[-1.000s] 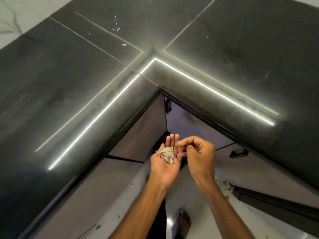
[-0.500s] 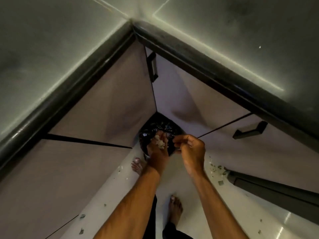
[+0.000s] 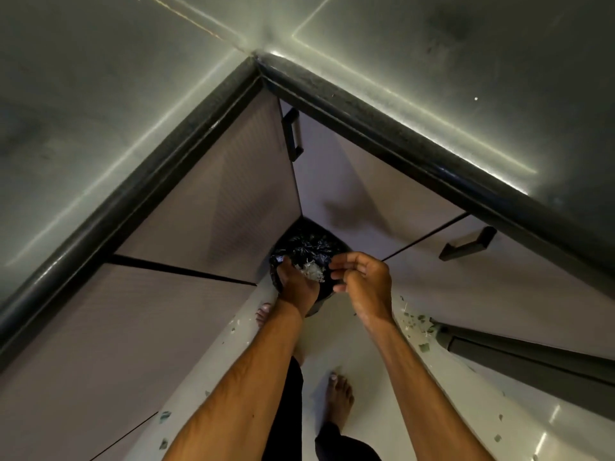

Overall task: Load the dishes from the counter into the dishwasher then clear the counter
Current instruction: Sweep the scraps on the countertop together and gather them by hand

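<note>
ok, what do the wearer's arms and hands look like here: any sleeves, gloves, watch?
The left forearm and right forearm are bare up to the frame's edge, with no sleeves in view. The left hand and right hand wear no gloves; no watch, ring or band shows. Lower down are dark trousers and bare feet.

Counted: 2 hands, left hand [image 3: 297, 287], right hand [image 3: 367, 285]; 1 lined bin [image 3: 304, 245]; 1 scrap clump [image 3: 312, 271]; 2 cabinet handles [image 3: 293, 134], [image 3: 468, 244]; 2 bare feet [image 3: 264, 313], [image 3: 339, 398].
</note>
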A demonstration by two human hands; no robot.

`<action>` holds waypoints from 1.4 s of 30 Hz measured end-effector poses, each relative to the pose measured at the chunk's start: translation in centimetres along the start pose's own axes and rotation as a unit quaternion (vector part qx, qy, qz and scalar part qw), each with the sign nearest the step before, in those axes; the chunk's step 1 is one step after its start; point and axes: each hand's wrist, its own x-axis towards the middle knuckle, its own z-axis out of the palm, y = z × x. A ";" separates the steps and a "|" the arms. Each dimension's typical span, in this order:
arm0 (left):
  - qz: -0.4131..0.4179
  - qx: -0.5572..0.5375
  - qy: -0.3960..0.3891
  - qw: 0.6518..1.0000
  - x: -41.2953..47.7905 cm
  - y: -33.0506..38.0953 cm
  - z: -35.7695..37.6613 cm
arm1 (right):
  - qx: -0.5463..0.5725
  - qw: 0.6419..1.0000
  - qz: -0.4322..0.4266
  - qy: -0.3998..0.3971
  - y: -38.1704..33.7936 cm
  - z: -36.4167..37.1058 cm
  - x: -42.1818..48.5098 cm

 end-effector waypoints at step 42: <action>0.559 0.562 0.230 0.564 -8.3 43.0 16.9 | -0.516 0.809 -0.200 0.200 -37.5 13.2 15.7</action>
